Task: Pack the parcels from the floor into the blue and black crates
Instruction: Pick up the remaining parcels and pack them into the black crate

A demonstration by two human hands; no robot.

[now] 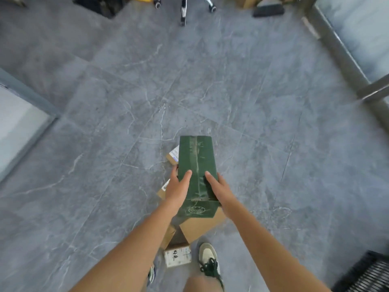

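Head view: both hands, left hand and right hand, grip green parcel; brown parcels below it remain on floor; black crate far right, unfilled as far as visible.

The green box is smooth cardboard with shiny tape along its top. The brown boxes are plain matt cardboard. The grey floor looks like smooth stone.
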